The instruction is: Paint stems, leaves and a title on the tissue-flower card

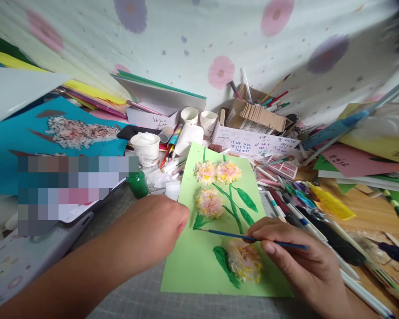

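My right hand (295,252) is closed around a thin blue paintbrush (226,233), its tip touching the edge of a painted green leaf (199,221). That leaf is on a light green sheet of paper (186,274) with painted stems, more leaves and several raised pink, yellow and white flowers (210,203). Curled into a fist, my left hand (159,221) lies over the sheet's left edge. Nothing sticks out of it, and its fingertips are hidden. Beyond that fist stands a small jar of green paint (138,184).
White paper cups (145,148) stand at the back, near a cardboard box (249,108) of pens and brushes. Pens and markers (302,217) crowd the right side. On the left are a blue sheet (6,141) with textured artwork and a partly blurred-out device. A grey cutting mat (133,283) lies underneath.
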Available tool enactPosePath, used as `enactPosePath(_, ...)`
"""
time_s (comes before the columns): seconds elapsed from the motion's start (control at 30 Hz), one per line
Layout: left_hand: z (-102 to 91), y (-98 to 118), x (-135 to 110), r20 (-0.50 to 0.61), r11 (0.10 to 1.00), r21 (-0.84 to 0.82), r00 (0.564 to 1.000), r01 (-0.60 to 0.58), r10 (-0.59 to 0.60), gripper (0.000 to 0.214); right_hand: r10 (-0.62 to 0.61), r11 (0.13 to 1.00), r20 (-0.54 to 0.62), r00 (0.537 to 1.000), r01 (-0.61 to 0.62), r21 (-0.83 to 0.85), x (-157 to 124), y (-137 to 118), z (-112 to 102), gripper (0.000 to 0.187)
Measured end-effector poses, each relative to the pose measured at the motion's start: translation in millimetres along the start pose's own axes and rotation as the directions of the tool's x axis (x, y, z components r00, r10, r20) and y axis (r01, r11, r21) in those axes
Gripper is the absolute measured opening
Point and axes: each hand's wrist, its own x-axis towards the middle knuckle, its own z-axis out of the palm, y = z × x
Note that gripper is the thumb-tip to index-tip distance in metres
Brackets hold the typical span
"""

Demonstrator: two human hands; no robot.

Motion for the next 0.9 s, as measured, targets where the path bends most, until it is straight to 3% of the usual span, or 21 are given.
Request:
enactPosePath(0.37,-2.2,-1.1,0.8,0.004,1.0,-0.001,1.0,0.008,-0.008,0.026,-0.015,0.999,0.027,1.0,0.016,-0.035,-1.9,2.4,-2.7,0.008)
enactPosePath(0.57,-3.8,-2.3,1.8,0.084,0.998,-0.044,0.995,0.055,-0.051,0.024,-0.018,0.996,0.001,1.0,0.019,-0.082,-5.5,4.0,-9.4,0.008)
enactPosePath(0.9,-0.8,-5.0,3.7,0.081,0.997,-0.058,0.996,0.05,-0.045,0.023,0.016,0.981,-0.049,0.999,-0.025,-0.192,-12.5,8.4,-19.9,0.009)
